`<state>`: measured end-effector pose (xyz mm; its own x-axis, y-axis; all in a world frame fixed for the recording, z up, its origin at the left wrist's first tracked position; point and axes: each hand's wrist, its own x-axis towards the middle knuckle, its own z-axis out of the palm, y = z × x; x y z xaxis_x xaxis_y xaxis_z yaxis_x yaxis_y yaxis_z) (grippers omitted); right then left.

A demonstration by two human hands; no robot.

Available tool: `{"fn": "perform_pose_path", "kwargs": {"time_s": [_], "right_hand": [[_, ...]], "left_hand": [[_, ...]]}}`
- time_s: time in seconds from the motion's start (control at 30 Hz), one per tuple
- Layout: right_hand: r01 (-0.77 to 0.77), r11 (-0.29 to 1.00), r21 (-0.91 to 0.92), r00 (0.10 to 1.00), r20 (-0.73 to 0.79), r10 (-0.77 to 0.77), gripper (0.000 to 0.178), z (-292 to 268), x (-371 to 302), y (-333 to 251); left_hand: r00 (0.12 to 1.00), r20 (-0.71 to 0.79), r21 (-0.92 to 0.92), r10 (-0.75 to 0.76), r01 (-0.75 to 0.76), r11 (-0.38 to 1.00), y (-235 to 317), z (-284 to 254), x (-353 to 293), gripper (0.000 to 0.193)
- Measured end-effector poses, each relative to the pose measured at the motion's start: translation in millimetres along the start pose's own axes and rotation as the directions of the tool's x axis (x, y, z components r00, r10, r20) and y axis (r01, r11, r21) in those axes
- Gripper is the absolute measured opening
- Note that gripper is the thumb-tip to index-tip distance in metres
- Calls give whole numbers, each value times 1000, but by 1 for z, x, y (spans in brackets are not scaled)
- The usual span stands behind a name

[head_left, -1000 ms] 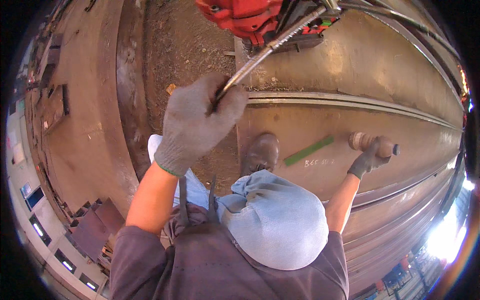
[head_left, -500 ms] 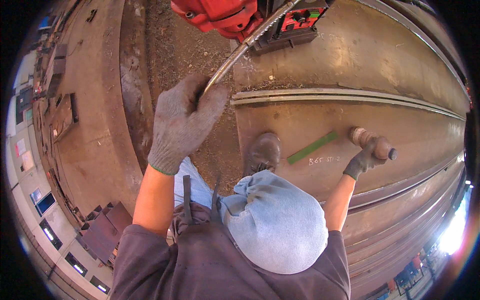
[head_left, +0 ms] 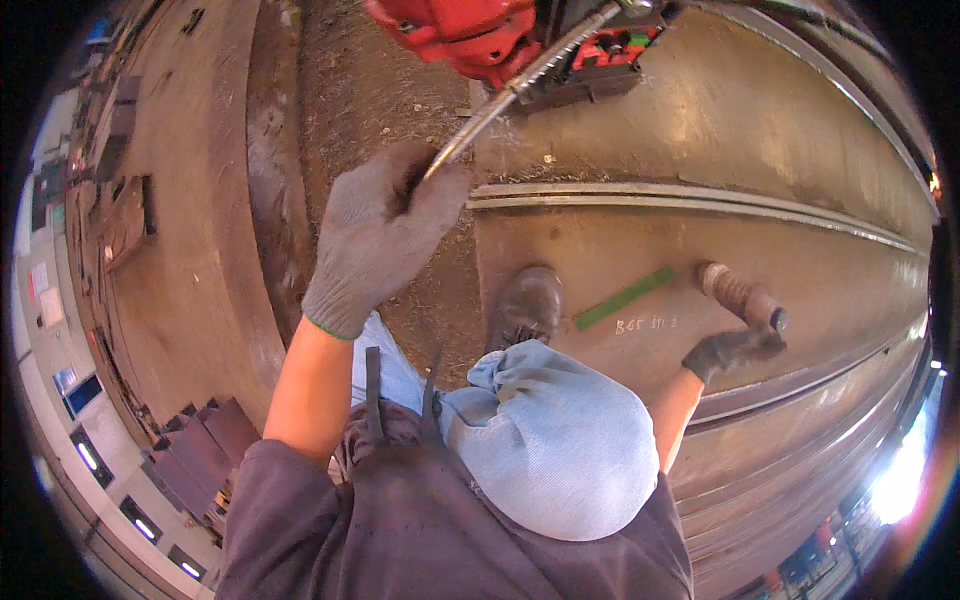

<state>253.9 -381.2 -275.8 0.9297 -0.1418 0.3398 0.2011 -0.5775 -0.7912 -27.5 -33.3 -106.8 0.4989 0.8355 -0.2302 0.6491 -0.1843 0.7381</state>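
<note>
My left hand [head_left: 385, 235], in a grey knit glove, is closed around the lower end of a long metal bar [head_left: 490, 110]. That bar slants up and right across the front of a red and black machine [head_left: 470, 35]. On the brown steel surface to the right, a ribbed brownish bottle [head_left: 738, 293] with a dark cap lies on its side. Just below its capped end is my gloved right hand [head_left: 735, 350], its fingers stretched out and not around the bottle. Whether the fingertips touch the cap cannot be made out.
A green strip [head_left: 625, 298] lies on the steel plate [head_left: 560, 235] beside a dark shoe [head_left: 530, 305]. A raised pale metal edge [head_left: 680, 192] runs across the plate. Metal shavings [head_left: 370, 90] cover the strip at left. Long beams [head_left: 800, 430] line the lower right.
My right hand has let go of the bottle and drawn back below it. The bottle stays lying on the plate. My left hand still grips the bar; the view has shifted slightly.
</note>
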Motion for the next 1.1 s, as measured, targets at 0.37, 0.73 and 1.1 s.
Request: {"fn": "perform_pose_path", "kwargs": {"time_s": [0.37, 0.73, 1.1], "right_hand": [[849, 72, -523, 134, 80, -988, 38, 1, 180, -268], [328, 910, 255, 878, 273, -393, 47, 118, 117, -271], [-169, 952, 255, 852, 523, 12, 51, 141, 157, -178]], "left_hand": [[977, 92, -854, -192, 177, 490, -16, 8, -29, 31], [621, -697, -506, 357, -780, 369, 117, 16, -29, 27], [701, -431, -418, 568, -713, 563, 183, 20, -13, 12]]}}
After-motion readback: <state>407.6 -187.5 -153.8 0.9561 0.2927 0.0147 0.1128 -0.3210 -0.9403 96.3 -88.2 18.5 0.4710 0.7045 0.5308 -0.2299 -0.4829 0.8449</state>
